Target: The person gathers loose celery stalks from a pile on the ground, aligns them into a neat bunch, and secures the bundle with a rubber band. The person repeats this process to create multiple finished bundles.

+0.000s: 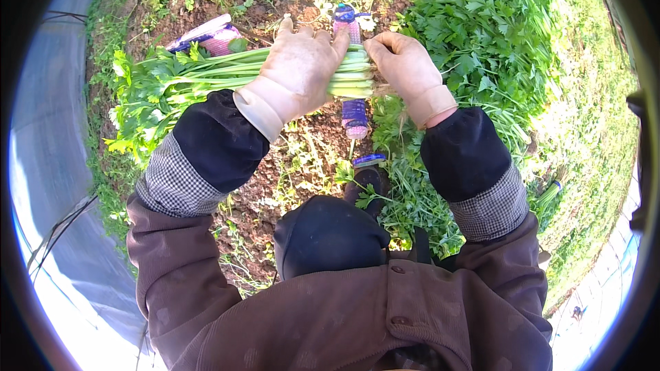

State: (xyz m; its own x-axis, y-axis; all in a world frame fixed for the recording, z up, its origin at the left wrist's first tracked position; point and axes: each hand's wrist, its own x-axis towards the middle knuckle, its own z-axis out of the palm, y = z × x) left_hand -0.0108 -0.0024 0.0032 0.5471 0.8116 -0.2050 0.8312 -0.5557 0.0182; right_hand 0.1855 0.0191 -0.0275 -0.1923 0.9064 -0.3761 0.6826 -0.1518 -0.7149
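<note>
A bunch of celery lies crosswise in front of me, leaves to the left and pale cut stalk ends to the right. My left hand, in a pale rubber glove, wraps over the stalks near those ends. Beside the cut ends is my right hand, gloved alike, its thumb and fingers pinched together; what they hold, if anything, is too small to make out. Beneath the stalks runs a pink and blue padded bar, its top end showing beyond them.
A large heap of leafy celery covers the ground at right, with loose leaves nearer me. Behind the bunch lies a pink and blue bundle. A blue ring-shaped item sits by my dark boot. Plastic sheeting rises at left.
</note>
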